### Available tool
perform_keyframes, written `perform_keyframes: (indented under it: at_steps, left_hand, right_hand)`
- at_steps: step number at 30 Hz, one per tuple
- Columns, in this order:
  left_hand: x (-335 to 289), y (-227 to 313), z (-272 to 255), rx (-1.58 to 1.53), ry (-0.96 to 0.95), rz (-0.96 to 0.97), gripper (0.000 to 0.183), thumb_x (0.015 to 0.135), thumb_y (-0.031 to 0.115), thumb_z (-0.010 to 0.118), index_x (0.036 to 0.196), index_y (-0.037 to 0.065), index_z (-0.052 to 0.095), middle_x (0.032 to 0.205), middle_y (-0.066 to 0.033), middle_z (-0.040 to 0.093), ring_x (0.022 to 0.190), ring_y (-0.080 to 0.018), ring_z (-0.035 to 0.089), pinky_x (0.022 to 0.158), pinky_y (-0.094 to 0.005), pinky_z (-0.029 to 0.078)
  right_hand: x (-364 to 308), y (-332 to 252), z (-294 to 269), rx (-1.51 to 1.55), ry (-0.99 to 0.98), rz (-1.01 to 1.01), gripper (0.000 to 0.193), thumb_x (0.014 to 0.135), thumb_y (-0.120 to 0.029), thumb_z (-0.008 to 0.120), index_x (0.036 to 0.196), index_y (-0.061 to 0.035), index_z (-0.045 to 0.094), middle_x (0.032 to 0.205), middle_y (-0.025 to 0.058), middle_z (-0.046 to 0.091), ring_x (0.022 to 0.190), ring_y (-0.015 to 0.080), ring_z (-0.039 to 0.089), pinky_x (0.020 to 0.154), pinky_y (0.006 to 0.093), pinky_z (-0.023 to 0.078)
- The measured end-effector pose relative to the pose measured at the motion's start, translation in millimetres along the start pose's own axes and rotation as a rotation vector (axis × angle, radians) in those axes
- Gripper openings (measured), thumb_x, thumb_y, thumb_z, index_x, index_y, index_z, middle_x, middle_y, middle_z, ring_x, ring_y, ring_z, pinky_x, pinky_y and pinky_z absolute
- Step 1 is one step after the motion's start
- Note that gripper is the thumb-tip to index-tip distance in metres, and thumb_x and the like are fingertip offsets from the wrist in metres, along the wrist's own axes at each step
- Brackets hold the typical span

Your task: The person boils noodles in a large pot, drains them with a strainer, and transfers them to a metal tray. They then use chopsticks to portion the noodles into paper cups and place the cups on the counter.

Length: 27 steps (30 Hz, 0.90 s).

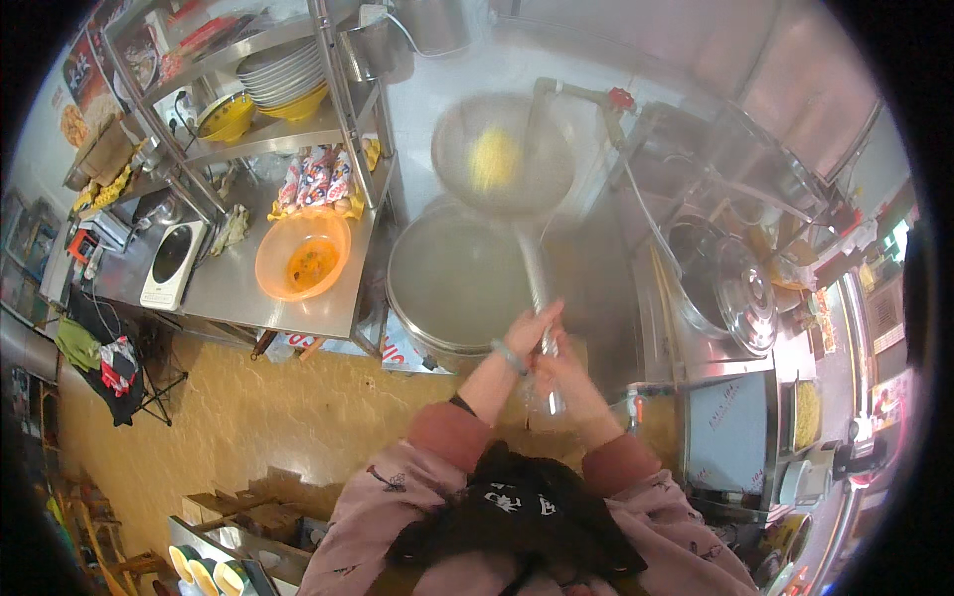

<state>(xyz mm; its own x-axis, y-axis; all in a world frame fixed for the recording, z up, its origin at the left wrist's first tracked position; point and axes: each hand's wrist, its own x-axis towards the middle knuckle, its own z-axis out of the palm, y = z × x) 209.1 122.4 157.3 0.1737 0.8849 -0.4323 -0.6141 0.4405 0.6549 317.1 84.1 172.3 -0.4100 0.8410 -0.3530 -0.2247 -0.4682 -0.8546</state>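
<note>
Strainer (552,171), wide, round and greyish with a long shiny handle, is at the far side of a large pot (429,350), its handle gripped by the left hand (531,331) and right hand (559,370). Its basket carries a yellow clump (494,159); the pot holds hazy, greyish liquid, and an orange bowl (272,270) at left contains something deeper orange. The basket points far, the handle's long axis running near to far, leaning slightly left.

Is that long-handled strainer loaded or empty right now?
Loaded: a yellow clump shows inside the round bowl of the strainer. The left hand and right hand grip its handle.
</note>
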Motion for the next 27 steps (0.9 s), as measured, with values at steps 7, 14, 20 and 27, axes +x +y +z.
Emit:
perform_keyframes:
  at_steps: [7,14,20,27]
  left_hand:
    - [-50.0,78.8,67.7,0.121,-0.272,0.226,0.035,0.08,0.034,0.056,0.061,0.007,0.045,0.056,-0.002,0.045,0.054,-0.0143,0.049,0.049,-0.0269,0.041]
    - [10.6,-67.1,-55.9,-0.22,-0.071,-0.104,0.027,0.079,0.033,0.059,0.069,0.011,0.047,0.057,-0.0002,0.045,0.054,-0.0122,0.045,0.049,-0.0275,0.04]
    - [11.7,-102.6,-74.4,-0.163,-0.014,-0.199,0.025,0.08,0.034,0.057,0.075,0.011,0.05,0.061,0.0021,0.046,0.056,-0.0102,0.046,0.053,-0.0238,0.039]
    - [7.5,-70.5,-41.5,0.003,-0.022,-0.094,0.032,0.078,0.038,0.058,0.067,0.01,0.046,0.054,-0.0009,0.045,0.052,-0.0132,0.047,0.05,-0.026,0.041]
  right_hand:
    - [-22.7,-81.8,25.9,0.039,-0.188,-0.104,0.022,0.077,-0.005,0.049,0.094,-0.01,0.035,0.052,0.0025,0.041,0.036,0.0116,0.039,0.034,0.0246,0.031]
    - [20.0,67.4,-20.7,0.063,-0.042,0.293,0.068,0.075,-0.005,0.049,0.13,-0.0294,0.018,0.054,-0.0002,0.041,0.039,0.0089,0.039,0.034,0.0215,0.03]
    - [2.6,96.6,-35.9,-0.001,-0.021,0.459,0.072,0.075,-0.002,0.043,0.132,-0.0347,0.013,0.051,-0.0011,0.039,0.037,0.0088,0.038,0.034,0.0215,0.03]
    - [3.8,63.2,-23.5,-0.099,-0.045,0.126,0.065,0.074,0.001,0.045,0.125,-0.0297,0.019,0.062,0.0011,0.041,0.039,0.0084,0.037,0.033,0.0218,0.029]
